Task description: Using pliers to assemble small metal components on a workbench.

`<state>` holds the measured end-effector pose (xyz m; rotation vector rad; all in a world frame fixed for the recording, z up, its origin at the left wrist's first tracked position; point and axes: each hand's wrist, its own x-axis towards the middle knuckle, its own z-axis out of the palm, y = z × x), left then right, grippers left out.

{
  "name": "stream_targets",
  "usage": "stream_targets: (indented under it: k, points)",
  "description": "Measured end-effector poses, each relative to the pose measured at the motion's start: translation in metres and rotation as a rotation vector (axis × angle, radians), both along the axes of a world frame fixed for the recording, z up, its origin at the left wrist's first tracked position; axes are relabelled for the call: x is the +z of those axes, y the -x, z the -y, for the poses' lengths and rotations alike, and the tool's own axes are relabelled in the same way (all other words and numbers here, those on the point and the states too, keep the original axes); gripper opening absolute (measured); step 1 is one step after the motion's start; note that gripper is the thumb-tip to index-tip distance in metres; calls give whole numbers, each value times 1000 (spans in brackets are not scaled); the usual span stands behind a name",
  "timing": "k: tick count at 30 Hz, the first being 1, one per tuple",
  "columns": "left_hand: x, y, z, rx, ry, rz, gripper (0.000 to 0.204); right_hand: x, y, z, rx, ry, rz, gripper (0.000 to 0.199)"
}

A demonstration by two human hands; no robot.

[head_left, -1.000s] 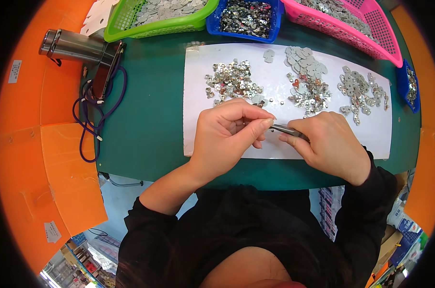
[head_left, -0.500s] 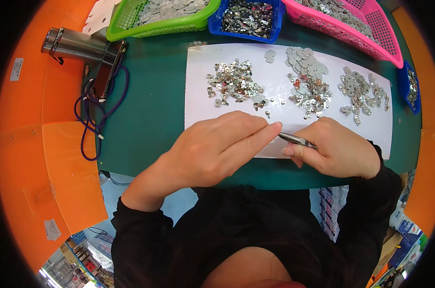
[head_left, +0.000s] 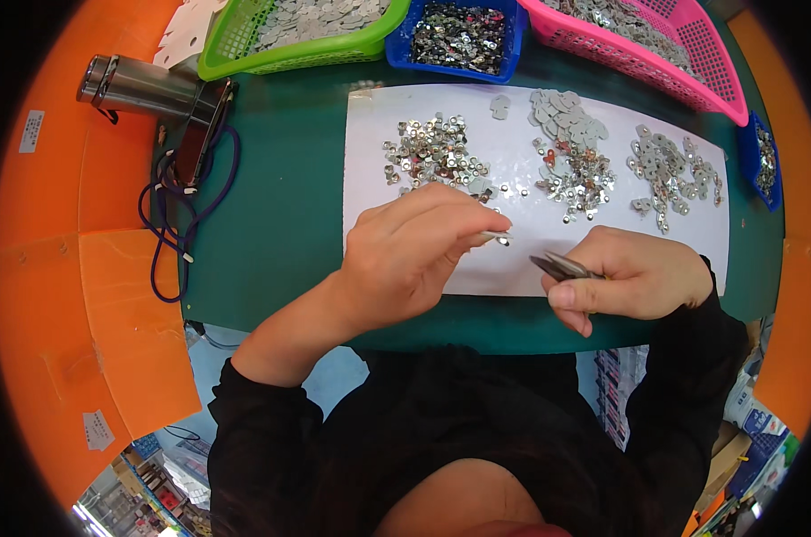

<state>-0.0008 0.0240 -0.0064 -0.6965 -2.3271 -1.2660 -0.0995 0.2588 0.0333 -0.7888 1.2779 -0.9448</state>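
Observation:
Between the thumb and fingers of my left hand (head_left: 414, 255) is a small metal piece (head_left: 498, 237), its shiny end sticking out past the fingertips. My right hand (head_left: 634, 276) grips a pair of pliers (head_left: 562, 265) with the jaws parted, pointing left and apart from the piece. Both hands are over the near part of a white sheet (head_left: 513, 268). On the sheet lie a pile of small shiny metal clips (head_left: 432, 150) at the left, flat grey plates (head_left: 567, 116) at the middle, more shiny clips (head_left: 577, 182) just below these, and joined pieces (head_left: 670, 170) at the right.
Along the far edge stand a green basket (head_left: 303, 52) of grey plates, a blue bin (head_left: 455, 72) of metal bits and a pink basket (head_left: 638, 76). A smaller blue tray (head_left: 764, 161) is far right. A steel flask (head_left: 146, 88) and a dark cord (head_left: 195, 234) lie left on the green table (head_left: 280, 197).
My hands have drawn apart. The pliers have come away from the left fingertips and their jaws have opened. The metal piece in my left hand now shows.

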Motion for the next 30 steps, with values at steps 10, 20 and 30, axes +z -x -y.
stream_targets:
  k: [10, 20, 30]
  points:
    - [-3, -7, -13, 44, -25, 17, 10, -2, -3, 8, -44, -77, -149, 48]
    - [-2, -11, -9, 49, -45, 169, 10, 0, -5, 12, -45, -118, -340, 46]
    - [-10, -17, -20, 181, -309, 430, 3, -8, -42, 19, -264, -171, -1157, 19]
